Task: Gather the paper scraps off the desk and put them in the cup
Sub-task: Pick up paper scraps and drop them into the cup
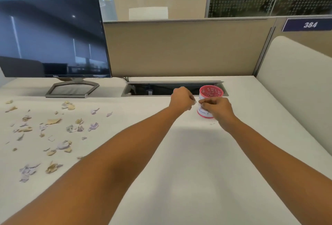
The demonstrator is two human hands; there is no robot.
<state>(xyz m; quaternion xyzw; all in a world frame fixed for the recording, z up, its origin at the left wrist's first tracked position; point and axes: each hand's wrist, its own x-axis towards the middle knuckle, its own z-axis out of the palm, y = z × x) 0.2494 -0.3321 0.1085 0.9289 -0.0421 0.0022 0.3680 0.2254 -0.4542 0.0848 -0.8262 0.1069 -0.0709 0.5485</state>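
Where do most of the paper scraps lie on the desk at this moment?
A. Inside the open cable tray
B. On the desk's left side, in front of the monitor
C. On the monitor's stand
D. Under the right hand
B: the paper scraps are strewn across the desk's left side, in front of the monitor, far from the cup.

A single head-worn wide-angle view looks forward and down across the desk (179, 153) toward the partition (179, 48).

Bright, even daylight; soft shadows under arms; wide-angle bending at edges.
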